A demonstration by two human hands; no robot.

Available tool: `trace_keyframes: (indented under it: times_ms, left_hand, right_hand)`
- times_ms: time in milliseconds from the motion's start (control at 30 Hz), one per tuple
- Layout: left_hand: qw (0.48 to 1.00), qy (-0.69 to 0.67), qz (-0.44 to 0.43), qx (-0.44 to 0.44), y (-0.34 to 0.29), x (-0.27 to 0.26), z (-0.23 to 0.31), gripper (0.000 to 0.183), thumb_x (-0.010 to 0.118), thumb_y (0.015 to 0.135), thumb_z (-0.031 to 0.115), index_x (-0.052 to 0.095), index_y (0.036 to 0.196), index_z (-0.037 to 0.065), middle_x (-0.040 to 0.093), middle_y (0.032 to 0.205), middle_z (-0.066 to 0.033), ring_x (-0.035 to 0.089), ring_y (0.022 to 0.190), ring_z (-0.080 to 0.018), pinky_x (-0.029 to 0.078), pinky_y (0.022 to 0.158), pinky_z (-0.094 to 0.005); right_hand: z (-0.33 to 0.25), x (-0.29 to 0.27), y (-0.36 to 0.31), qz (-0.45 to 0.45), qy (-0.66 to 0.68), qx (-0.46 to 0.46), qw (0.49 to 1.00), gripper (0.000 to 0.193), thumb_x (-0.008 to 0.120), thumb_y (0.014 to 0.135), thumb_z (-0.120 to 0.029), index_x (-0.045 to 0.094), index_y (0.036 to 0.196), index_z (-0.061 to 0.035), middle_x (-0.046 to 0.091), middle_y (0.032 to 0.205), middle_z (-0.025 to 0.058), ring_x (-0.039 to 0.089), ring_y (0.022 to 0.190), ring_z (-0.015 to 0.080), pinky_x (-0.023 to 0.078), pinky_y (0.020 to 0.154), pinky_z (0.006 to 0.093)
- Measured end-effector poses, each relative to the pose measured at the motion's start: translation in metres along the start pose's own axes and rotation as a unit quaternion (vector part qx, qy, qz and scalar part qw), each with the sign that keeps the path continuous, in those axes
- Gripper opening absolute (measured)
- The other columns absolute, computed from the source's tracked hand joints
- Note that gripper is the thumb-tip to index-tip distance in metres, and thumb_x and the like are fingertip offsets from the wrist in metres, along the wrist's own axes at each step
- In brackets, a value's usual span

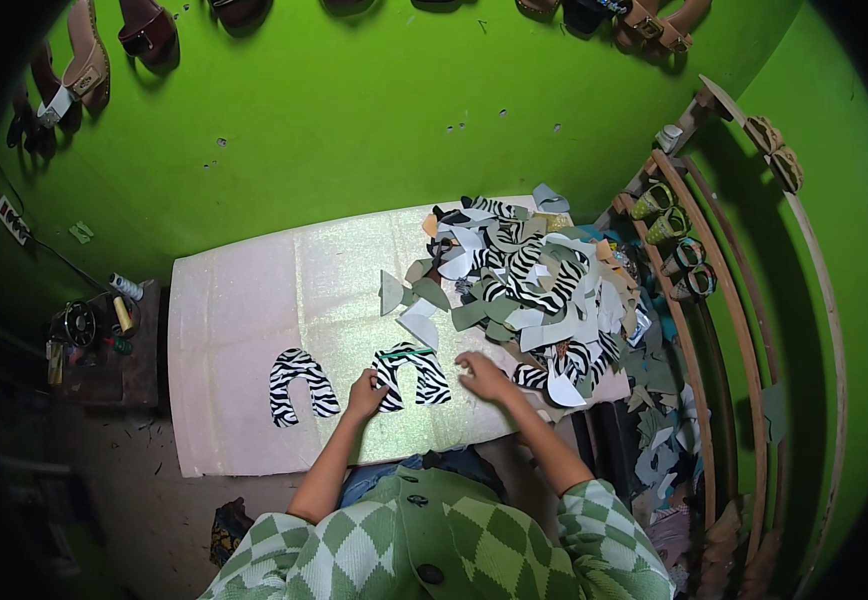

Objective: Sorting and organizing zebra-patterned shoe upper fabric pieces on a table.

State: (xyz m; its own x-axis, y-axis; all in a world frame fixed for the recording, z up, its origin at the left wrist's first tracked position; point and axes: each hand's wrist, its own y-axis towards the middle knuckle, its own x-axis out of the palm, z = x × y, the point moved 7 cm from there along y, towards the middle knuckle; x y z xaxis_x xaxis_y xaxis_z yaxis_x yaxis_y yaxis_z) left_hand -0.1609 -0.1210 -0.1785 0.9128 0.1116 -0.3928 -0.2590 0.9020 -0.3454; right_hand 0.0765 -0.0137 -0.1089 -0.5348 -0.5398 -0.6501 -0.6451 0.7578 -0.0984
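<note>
Two zebra-print arch-shaped pieces lie on the pale table. My left hand [366, 394] grips the left leg of the nearer-to-centre zebra-print piece [432, 383], its fingers closed at the edge. A thin green stick-like item [404, 353] rests across the top of that arch; its exact kind is too small to tell. Just right of the same piece, my right hand [484, 378] hovers with bent fingers apart and nothing visible in them. Left of my left hand is the other zebra-print piece [284, 378], lying flat and untouched.
A heap of grey, white and zebra-print offcuts [544, 280] covers the table's right end and spills down beside it. Wooden racks [734, 330] with sandals stand at the right. A small dark stand [144, 350] with thread spools is at the left. Sandals hang along the green wall [354, 130].
</note>
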Motion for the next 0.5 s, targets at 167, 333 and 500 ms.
trace_keyframes:
  times_ms: [167, 333, 500]
  left_hand:
    - [0.984, 0.127, 0.121, 0.044, -0.013, -0.012, 0.019, 0.039, 0.071, 0.066, 0.012, 0.054, 0.1, 0.003, 0.055, 0.094, -0.0139, 0.055, 0.085, -0.0277, 0.045, 0.076, -0.0351]
    - [0.986, 0.102, 0.13, 0.019, -0.008, -0.017, 0.01, 0.04, 0.072, 0.066, 0.012, 0.054, 0.101, 0.003, 0.055, 0.094, -0.0137, 0.055, 0.087, -0.028, 0.045, 0.076, -0.0355]
    - [0.984, 0.101, 0.147, -0.026, -0.012, -0.018, 0.01, 0.043, 0.073, 0.067, 0.016, 0.053, 0.103, 0.005, 0.055, 0.095, -0.0121, 0.054, 0.09, -0.0277, 0.044, 0.078, -0.036]
  right_hand:
    - [0.021, 0.055, 0.006, 0.085, 0.067, 0.077, 0.991, 0.045, 0.069, 0.073, -0.016, 0.049, 0.11, -0.0003, 0.054, 0.093, 0.0154, 0.057, 0.071, 0.0214, 0.048, 0.068, 0.032]
    - [0.009, 0.072, 0.019, 0.125, 0.013, 0.116, 0.985, 0.046, 0.072, 0.07, -0.015, 0.05, 0.107, 0.0009, 0.056, 0.087, 0.0141, 0.058, 0.07, 0.0232, 0.047, 0.066, 0.0333]
    - [0.007, 0.073, 0.02, 0.098, -0.008, 0.167, 0.981, 0.041, 0.072, 0.068, -0.017, 0.054, 0.101, -0.0031, 0.059, 0.084, 0.0121, 0.058, 0.079, 0.0254, 0.047, 0.071, 0.0354]
